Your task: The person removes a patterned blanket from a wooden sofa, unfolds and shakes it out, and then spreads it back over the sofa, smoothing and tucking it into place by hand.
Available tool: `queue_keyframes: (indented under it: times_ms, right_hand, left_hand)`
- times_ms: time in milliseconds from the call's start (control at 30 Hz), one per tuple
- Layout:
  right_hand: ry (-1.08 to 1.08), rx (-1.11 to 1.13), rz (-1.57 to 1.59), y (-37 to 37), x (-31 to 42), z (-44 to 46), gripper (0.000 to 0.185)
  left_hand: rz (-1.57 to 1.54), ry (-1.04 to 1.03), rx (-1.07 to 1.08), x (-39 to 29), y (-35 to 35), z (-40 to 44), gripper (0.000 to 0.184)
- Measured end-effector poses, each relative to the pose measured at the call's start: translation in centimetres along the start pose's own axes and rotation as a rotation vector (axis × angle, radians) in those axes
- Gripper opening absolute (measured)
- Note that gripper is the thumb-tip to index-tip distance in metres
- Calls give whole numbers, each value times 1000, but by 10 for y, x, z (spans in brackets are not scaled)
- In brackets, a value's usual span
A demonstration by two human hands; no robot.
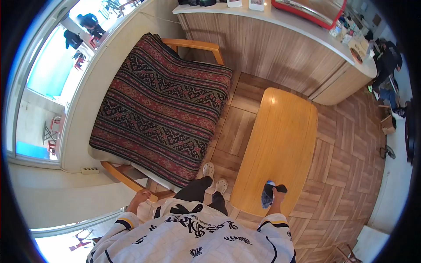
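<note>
My right hand (278, 196) is closed around a dark cloth (267, 197) over the near end of the wooden table (280, 140). The cloth looks bunched, with blue-grey patches and a bright blue bit at its top; its full shape is hidden by my fingers. My left hand (141, 196) hangs beside the wooden armrest (127, 180) of the sofa, fingers loosely bent with nothing visible in them. Whether it touches the armrest I cannot tell. A striped, patterned cover (162, 109) in red and black drapes over the sofa.
My feet in light clogs (208, 170) stand between sofa and table. A wood-panelled counter (263, 48) runs along the far side, bearing a red-framed case (313, 11). Another person (388, 61) is at the far right. Windows (48, 79) line the left, and a power strip (90, 170) sits on the ledge.
</note>
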State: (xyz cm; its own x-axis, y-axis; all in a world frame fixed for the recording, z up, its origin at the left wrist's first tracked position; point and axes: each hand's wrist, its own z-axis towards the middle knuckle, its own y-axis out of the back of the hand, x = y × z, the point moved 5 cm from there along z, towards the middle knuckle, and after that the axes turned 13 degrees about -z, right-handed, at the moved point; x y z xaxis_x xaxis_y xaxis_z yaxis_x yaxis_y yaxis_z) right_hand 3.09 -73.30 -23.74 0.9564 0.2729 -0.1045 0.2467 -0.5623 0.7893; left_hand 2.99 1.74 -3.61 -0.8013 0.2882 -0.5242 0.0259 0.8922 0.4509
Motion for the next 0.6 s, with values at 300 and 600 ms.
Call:
queue_keyframes:
  times_ms: [300, 600]
  right_hand:
    - [269, -78, -266, 67, 43, 45, 56]
    - [441, 50, -206, 139, 329, -46, 46]
  left_hand:
    - [2, -85, 218, 88, -33, 100, 14]
    - [-83, -43, -173, 73, -136, 179, 17]
